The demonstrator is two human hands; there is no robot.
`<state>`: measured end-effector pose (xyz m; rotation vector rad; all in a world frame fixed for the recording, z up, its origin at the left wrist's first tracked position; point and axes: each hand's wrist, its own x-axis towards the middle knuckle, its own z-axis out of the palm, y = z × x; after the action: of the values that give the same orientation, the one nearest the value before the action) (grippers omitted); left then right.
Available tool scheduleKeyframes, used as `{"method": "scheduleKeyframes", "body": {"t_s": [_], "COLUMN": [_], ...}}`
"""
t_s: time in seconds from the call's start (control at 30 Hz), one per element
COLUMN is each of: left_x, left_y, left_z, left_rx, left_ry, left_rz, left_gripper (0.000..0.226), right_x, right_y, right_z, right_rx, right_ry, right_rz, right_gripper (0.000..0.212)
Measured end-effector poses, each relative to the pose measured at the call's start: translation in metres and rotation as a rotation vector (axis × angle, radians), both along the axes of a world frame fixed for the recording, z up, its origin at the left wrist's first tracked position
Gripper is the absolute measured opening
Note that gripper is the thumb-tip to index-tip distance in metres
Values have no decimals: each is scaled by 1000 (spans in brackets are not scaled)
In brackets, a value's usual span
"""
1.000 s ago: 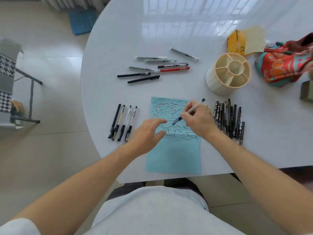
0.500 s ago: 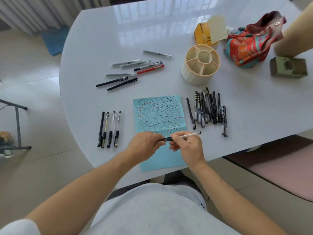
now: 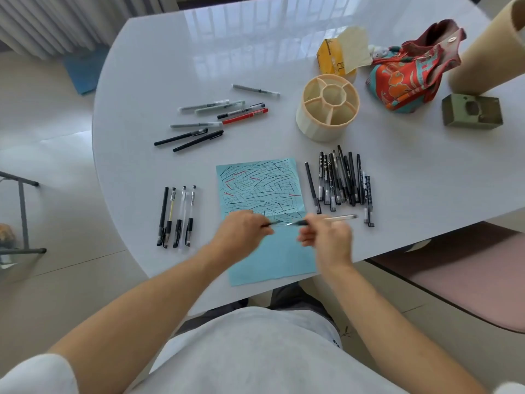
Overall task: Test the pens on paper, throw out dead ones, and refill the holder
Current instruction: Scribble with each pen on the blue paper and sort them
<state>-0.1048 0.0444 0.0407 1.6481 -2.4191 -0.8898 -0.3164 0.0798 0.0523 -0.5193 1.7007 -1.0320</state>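
Left hand [image 3: 241, 230]: curling around a small dark cap [image 3: 272, 223], fingers closed on it.
Axis: lying left to right over the scribbled blue paper sheet [image 3: 264, 194].
Right hand [image 3: 326, 237]: pinching the clear-barrelled pen [image 3: 326, 219], nearer the cream round holder [image 3: 328, 108].

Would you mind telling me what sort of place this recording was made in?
Probably a home dining or living room: a glossy white round table, a pink-cushioned chair tucked beside it, pale floor tiles, and curtains at the back.
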Motion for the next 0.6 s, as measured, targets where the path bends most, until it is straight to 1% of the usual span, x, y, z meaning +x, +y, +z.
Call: {"method": "scheduleKeyframes", "body": {"t_s": [0.07,0.1,0.17,0.23,0.3,0.4,0.5,0.6], "left_x": [37,54,66,48,22,3,-2,-1], "left_y": [-3,-5,-7,-9,-7,-2,4,6], "left_z": [-6,-8,-11,-13,-18,-30,-40,-44], "left_rx": [30,22,-3,6,10,29,34,50], "left_ry": [-41,-19,48,91,82,59,-11,-22], "left_rz": [116,159,158,72,-70,-203,-272,-274], "left_gripper": [22,19,15,15,17,18,23,24], "right_x": [-46,-66,-83,-69,-47,-29,-24,-25], "right_y": [-8,-11,-11,-9,-9,-8,0,4], "right_z": [1,3,-2,-15,-27,-37,-42,-46], "right_rx": [-32,-44,-30,-39,-57,-105,-169,-222], "right_ry": [28,54,159,219,241,410,553,649], "right_rz": [-141,-135,20,202,293,404,563,625], "right_gripper": [17,18,18,14,12,13,11,14]}}
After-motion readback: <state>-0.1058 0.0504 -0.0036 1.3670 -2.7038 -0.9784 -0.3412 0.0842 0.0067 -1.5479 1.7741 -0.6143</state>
